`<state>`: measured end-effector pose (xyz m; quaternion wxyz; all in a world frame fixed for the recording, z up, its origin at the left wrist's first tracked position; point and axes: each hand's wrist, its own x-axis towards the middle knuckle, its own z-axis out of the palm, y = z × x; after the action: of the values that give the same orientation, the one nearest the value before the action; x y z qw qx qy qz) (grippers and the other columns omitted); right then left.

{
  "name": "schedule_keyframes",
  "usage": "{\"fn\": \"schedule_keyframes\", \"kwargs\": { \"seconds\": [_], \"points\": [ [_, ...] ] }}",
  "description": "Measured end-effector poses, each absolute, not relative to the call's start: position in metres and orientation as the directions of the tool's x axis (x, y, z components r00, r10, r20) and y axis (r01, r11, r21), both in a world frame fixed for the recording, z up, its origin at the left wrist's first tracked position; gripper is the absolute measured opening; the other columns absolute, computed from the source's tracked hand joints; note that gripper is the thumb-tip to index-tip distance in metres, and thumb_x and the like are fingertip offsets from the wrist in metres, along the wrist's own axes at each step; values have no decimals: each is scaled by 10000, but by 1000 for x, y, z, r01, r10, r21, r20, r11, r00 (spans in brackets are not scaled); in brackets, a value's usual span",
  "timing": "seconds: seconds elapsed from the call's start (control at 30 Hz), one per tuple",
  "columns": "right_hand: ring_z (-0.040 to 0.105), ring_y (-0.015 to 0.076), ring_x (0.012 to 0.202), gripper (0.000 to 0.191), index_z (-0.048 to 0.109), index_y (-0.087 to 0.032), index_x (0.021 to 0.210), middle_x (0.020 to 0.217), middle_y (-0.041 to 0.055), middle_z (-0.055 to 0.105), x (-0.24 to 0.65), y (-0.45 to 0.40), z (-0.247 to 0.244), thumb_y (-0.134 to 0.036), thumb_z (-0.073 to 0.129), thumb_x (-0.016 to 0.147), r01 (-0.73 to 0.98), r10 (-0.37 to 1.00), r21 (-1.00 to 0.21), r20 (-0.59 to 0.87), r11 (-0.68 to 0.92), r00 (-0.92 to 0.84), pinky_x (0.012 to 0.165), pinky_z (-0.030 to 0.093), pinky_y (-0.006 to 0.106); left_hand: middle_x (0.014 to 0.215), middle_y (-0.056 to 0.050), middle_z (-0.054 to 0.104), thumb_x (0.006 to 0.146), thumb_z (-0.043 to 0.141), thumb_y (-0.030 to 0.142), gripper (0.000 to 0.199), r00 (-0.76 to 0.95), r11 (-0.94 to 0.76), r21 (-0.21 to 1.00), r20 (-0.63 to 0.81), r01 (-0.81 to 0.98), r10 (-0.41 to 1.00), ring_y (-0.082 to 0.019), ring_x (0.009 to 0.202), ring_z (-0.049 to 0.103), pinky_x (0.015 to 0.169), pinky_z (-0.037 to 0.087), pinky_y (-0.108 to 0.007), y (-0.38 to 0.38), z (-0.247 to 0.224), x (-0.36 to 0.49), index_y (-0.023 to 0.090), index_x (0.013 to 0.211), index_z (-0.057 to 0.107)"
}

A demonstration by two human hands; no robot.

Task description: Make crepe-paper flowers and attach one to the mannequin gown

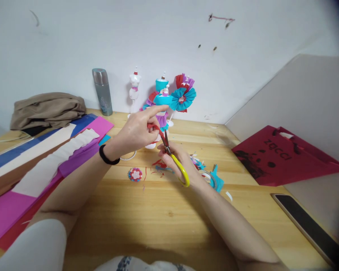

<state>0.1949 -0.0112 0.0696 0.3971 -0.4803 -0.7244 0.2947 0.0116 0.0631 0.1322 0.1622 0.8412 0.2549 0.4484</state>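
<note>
My left hand (138,130) pinches a red paper strip (159,131), its index finger stretched out toward small decorated doll figures. My right hand (182,155) grips yellow-handled scissors (180,168), whose parted blades point away from me and meet the strip's lower end; whether they are cutting into it I cannot tell. Beyond the fingers stand a doll form in turquoise paper (162,100) and a pleated turquoise rosette (183,98) with a red centre. Below my left hand, a small red, blue and white flower piece (135,174) lies on the wooden table (147,222).
Coloured paper sheets (81,160) and brown cloth (49,109) lie at left, a grey flask (102,92) behind them. A white doll form (134,86) stands by the wall. Paper scraps (198,162) and a tape roll lie right. A red bag (285,158) and phone (305,226) are farther right.
</note>
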Motion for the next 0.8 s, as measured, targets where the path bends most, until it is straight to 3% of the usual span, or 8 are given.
{"fn": "schedule_keyframes", "kwargs": {
  "seconds": [0.27,0.4,0.53,0.7,0.8],
  "points": [
    [482,151,639,363,609,-159,989,729,10,523,193,-12,74,-497,514,894,512,922,-768,307,386,-235,600,377,283,672,61,674,690,548,24,640,467,-819,466,672,336,574,-106,604,577,627,495,-224,64,128,14,200,1301,611],
    [470,151,640,360,612,-154,959,712,10,516,193,-12,72,-491,506,889,525,928,-765,300,372,-220,594,364,280,633,57,644,703,530,61,643,476,-804,481,648,350,595,-107,589,560,616,498,-226,64,128,14,153,1337,586],
    [445,139,610,351,607,-157,919,684,-2,492,192,-12,72,-491,502,885,535,930,-761,305,368,-206,576,347,276,638,45,631,715,539,93,678,481,-764,537,596,357,643,-119,585,559,583,496,-241,64,127,14,119,1392,535],
    [438,131,592,336,591,-172,878,669,-11,479,190,-12,73,-501,529,871,539,939,-769,286,344,-192,566,347,271,584,83,598,709,558,67,730,451,-704,633,551,322,702,-118,564,578,559,491,-230,65,125,16,216,1422,500],
    [438,130,590,332,590,-181,871,663,-11,483,189,-13,74,-510,545,874,530,947,-785,269,321,-176,549,348,263,573,89,594,710,575,73,726,438,-671,680,528,296,728,-111,556,576,539,473,-220,65,125,17,202,1420,492]
  ]
}}
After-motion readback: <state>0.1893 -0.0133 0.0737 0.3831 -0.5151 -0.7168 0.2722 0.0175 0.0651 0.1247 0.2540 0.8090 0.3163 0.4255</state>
